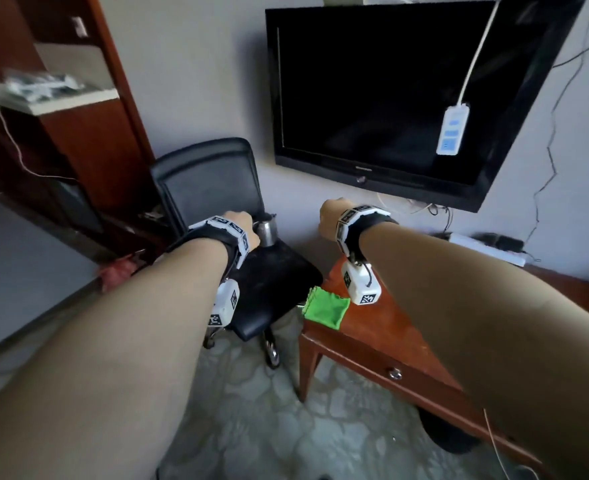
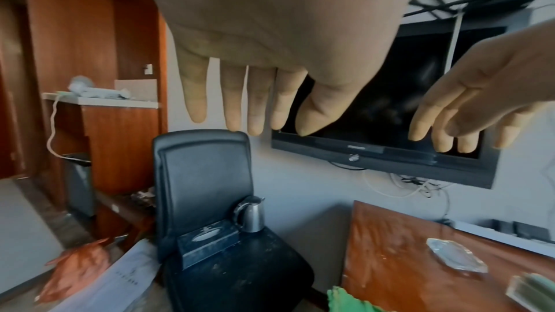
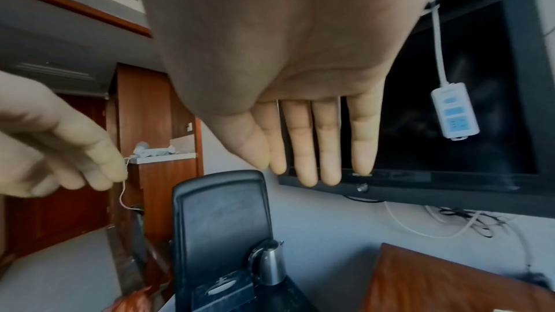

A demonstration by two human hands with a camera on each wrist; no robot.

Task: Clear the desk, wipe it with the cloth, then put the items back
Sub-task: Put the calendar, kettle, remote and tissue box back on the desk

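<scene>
Both hands hover in the air with straight fingers and hold nothing. My left hand (image 1: pixel 240 224) (image 2: pixel 249 118) is above the black chair (image 1: pixel 272 282), close to the steel kettle (image 1: pixel 267 231) standing on its seat. A dark tissue box (image 2: pixel 207 243) sits beside the kettle (image 2: pixel 252 214). My right hand (image 1: pixel 331 216) (image 3: pixel 306 172) hangs over the far left corner of the wooden desk (image 1: pixel 393 334). A folded green cloth (image 1: pixel 327 311) lies on that desk's near left corner. A glass ashtray (image 2: pixel 456 258) rests on the desk (image 2: pixel 399 246).
A black TV (image 1: pixel 390 88) hangs on the wall above the desk with a white power strip (image 1: pixel 453 129) dangling before it. Cables and a socket bar (image 1: pixel 487 242) lie at the desk's back. Wooden shelving (image 1: pixel 78 126) stands left. An orange bag (image 2: pixel 78 269) lies on the floor.
</scene>
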